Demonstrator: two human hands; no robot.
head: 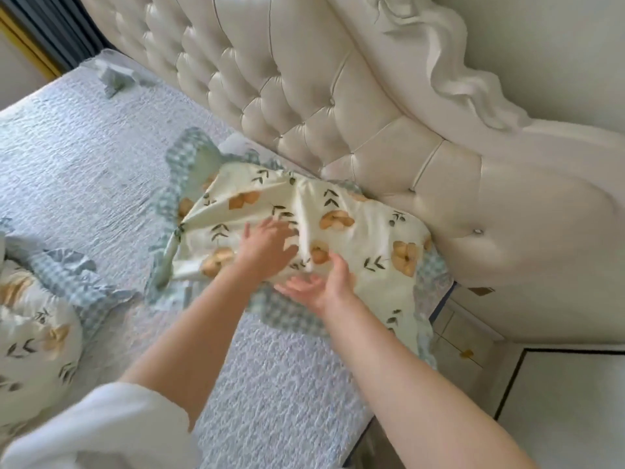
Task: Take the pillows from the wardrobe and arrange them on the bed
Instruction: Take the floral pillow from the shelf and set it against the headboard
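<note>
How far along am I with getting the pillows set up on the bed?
One floral pillow already lies against the headboard, so it is roughly placed. Your left hand is flat on it and your right hand is open at its near edge, apparently smoothing it. A second floral pillow sits at the near left of the bed, not yet at the headboard. The wardrobe isn't visible.

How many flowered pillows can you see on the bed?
2. One floral pillow lies against the tufted headboard under both hands; a second pillow sits at the left edge, partly cut off. Others may be out of view.
</note>
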